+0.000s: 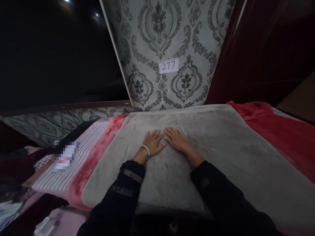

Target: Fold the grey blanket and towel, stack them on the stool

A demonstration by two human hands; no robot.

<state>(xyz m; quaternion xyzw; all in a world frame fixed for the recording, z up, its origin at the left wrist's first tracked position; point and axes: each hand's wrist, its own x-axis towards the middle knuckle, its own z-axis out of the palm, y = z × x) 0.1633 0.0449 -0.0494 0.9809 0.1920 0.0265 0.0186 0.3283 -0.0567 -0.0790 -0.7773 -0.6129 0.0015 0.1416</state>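
Ahead of you, grey wallpaper with a dark ornamental pattern [161, 32] carries a white paper label [168, 66] handwritten "277". To its left you have a large, flat black screen [56, 55]; to its right, a glossy dark-red panel [268, 49]. At your lower left, a small white object [45, 226], probably plastic, sits by pale pink fabric [70, 221].

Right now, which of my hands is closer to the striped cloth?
Left. Your left hand lies flat on the gray blanket, on the side toward the striped cloth; your right hand also lies flat there, but farther from the cloth.
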